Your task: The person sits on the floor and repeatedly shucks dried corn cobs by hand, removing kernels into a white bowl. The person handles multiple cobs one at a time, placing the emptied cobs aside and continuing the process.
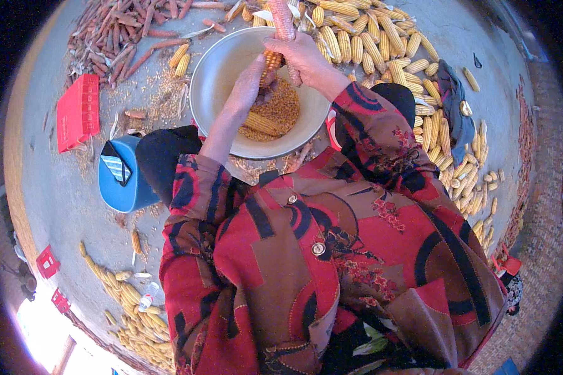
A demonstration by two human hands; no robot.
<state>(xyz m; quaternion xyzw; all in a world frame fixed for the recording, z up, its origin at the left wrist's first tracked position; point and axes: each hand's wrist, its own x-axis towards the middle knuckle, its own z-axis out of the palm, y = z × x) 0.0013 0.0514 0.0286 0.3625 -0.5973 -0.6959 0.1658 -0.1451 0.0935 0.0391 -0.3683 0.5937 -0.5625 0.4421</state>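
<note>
Over a wide metal basin [209, 110], my left hand [253, 79] is closed around a partly shelled corn cob [271, 63] with orange kernels. My right hand [300, 56] grips a bare reddish corncob [282, 18], which sticks up past the fingers; the end of a bare cob also shows below that hand. Both hands are close together, nearly touching. Inside the basin lie loose kernels [286, 107] and a whole yellow ear of corn [262, 123].
Shelled cobs [117, 42] are heaped upper left, near a red plastic crate [79, 112]. A blue stool [126, 187] stands by my left knee. Yellow corn ears [375, 42] spread upper right, beside a dark cloth [455, 108]. More ears [140, 328] lie lower left, with a plastic bottle [148, 296].
</note>
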